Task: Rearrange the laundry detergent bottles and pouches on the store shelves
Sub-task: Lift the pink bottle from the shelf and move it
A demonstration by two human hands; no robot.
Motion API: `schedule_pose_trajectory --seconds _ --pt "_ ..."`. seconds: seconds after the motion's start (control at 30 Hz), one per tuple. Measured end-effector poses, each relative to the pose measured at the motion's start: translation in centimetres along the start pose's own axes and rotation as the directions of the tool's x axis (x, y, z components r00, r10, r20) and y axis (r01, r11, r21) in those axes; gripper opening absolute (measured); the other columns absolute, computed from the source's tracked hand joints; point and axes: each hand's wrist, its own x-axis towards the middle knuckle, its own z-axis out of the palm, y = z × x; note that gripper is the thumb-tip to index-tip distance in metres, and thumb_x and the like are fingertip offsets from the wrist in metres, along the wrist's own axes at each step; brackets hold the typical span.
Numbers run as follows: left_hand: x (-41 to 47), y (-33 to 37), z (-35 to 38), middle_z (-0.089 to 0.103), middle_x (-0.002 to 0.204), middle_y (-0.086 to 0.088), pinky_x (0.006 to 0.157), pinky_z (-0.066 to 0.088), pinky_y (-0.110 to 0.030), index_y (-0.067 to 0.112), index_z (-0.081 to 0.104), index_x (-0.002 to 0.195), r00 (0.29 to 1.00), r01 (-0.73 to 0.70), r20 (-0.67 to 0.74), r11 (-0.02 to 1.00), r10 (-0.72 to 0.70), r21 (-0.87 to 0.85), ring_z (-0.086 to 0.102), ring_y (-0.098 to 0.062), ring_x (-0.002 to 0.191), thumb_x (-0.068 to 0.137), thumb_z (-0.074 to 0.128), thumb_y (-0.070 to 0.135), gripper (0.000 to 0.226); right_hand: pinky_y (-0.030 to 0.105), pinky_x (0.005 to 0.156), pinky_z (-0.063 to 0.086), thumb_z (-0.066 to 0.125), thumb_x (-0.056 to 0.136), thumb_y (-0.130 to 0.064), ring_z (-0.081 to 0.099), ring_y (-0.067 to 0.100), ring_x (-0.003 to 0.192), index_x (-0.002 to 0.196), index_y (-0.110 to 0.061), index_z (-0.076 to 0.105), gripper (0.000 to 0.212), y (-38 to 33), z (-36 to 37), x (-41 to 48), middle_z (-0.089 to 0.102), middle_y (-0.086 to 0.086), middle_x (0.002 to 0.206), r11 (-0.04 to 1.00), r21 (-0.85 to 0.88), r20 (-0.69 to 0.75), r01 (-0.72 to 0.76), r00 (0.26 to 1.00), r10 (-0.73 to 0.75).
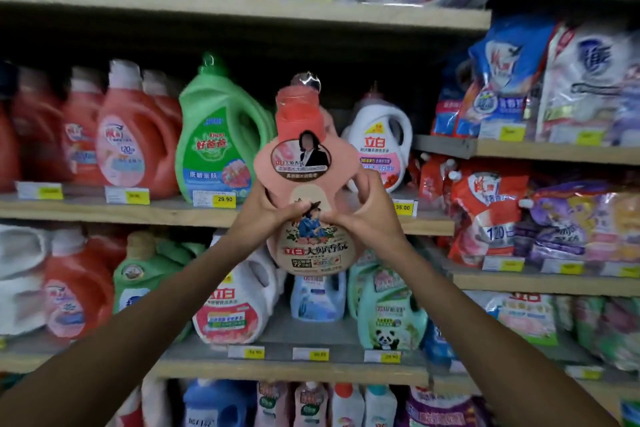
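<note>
A salmon-pink detergent bottle [304,163] with a coral cap and a picture label is held upright in front of the middle shelf [138,213]. My left hand [266,210] grips its left side and my right hand [360,210] grips its right side, thumbs meeting on the front label. Behind it on the shelf stand a green bottle [216,142] to the left and a white bottle [381,146] to the right, with a gap between them.
Red bottles [131,139] fill the middle shelf's left. Pouches [512,211] crowd the right-hand shelves. The lower shelf [311,366] carries white, green and teal bottles. An upper shelf [242,10] overhangs the gap. Yellow price tags line the shelf edges.
</note>
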Motion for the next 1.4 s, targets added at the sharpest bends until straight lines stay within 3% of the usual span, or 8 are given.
schedule_pose_trajectory --seconds 0.23,0.3,0.47,0.67,0.8,1.0,1.13,1.4 --pt "7.2 2.3 -2.7 0.063 0.110 0.004 0.072 0.050 -0.006 0.006 0.043 0.129 0.991 -0.132 -0.027 0.991 0.133 0.023 0.063 0.004 0.093 0.073 0.076 0.004 0.065 0.001 0.067 0.041 0.089 0.057 -0.018 0.051 -0.023 0.083 0.107 -0.019 0.045 0.066 -1.3 1.4 7.1 0.053 -0.019 0.093 0.986 0.046 -0.094 0.157 0.984 -0.153" --pt "9.1 2.2 -3.3 0.063 0.110 0.005 0.073 0.050 -0.006 0.006 0.042 0.129 0.984 -0.181 -0.004 0.983 0.181 0.031 0.063 0.010 0.091 0.073 0.076 0.003 0.066 -0.001 0.066 0.040 0.088 0.058 -0.016 0.050 -0.024 0.081 0.107 -0.016 0.046 0.065 -1.1 2.0 8.7 0.051 -0.018 0.092 0.978 0.056 -0.118 0.201 0.974 -0.194" --pt "12.7 1.0 -4.5 0.063 0.124 -0.007 0.091 0.053 -0.028 0.008 0.042 0.133 0.973 -0.226 0.041 0.974 0.225 0.003 0.063 -0.015 0.110 0.073 0.078 0.010 0.070 0.003 0.068 0.040 0.085 0.051 -0.043 0.049 -0.019 0.085 0.112 -0.018 0.048 0.076 -0.7 3.2 12.0 0.052 -0.020 0.095 0.972 0.019 -0.158 0.235 0.961 -0.229" --pt "15.4 -1.8 -4.9 0.064 0.113 0.006 0.075 0.052 -0.010 0.011 0.042 0.131 0.975 -0.212 0.065 0.977 0.212 -0.002 0.064 0.006 0.096 0.072 0.079 0.010 0.069 0.003 0.068 0.040 0.083 0.049 -0.051 0.049 -0.018 0.087 0.114 -0.018 0.049 0.080 1.6 4.7 13.9 0.050 -0.039 0.090 0.972 -0.035 -0.198 0.232 0.952 -0.234" --pt "16.6 -3.9 -4.7 0.063 0.115 0.003 0.080 0.051 -0.009 0.008 0.042 0.132 0.973 -0.218 0.069 0.976 0.219 -0.027 0.062 0.007 0.097 0.073 0.077 0.005 0.068 0.002 0.064 0.042 0.084 0.050 -0.045 0.050 -0.020 0.085 0.107 -0.021 0.047 0.072 2.9 5.4 14.3 0.049 -0.045 0.087 0.979 -0.047 -0.178 0.198 0.963 -0.203" --pt "18.8 -6.2 -4.3 0.060 0.126 -0.003 0.097 0.050 -0.031 0.012 0.038 0.135 0.987 -0.127 0.099 0.991 0.131 -0.037 0.060 -0.014 0.113 0.074 0.079 0.016 0.074 -0.001 0.060 0.041 0.088 0.056 -0.025 0.053 -0.023 0.078 0.091 -0.033 0.047 0.055 5.7 5.9 15.7 0.056 -0.035 0.081 0.994 -0.037 -0.171 0.107 0.979 -0.112" --pt "21.0 -7.0 -3.8 0.058 0.120 0.006 0.092 0.048 -0.026 0.019 0.034 0.135 0.988 -0.052 0.146 0.999 0.052 -0.004 0.058 -0.011 0.110 0.074 0.078 0.028 0.076 -0.002 0.053 0.039 0.087 0.061 -0.018 0.053 -0.025 0.072 0.094 -0.029 0.048 0.052 7.1 6.2 17.2 0.057 -0.017 0.091 1.000 -0.015 -0.177 0.019 0.984 -0.021" --pt "22.9 -9.3 -2.3 0.059 0.113 0.008 0.074 0.054 -0.017 0.020 0.027 0.139 0.990 0.053 0.130 0.998 -0.049 -0.024 0.064 -0.006 0.092 0.082 0.068 0.041 0.074 0.002 0.052 0.043 0.082 0.068 -0.034 0.060 -0.018 0.073 0.109 -0.021 0.050 0.053 9.5 6.9 19.2 0.062 -0.014 0.096 0.993 0.016 -0.161 -0.120 0.980 0.121"
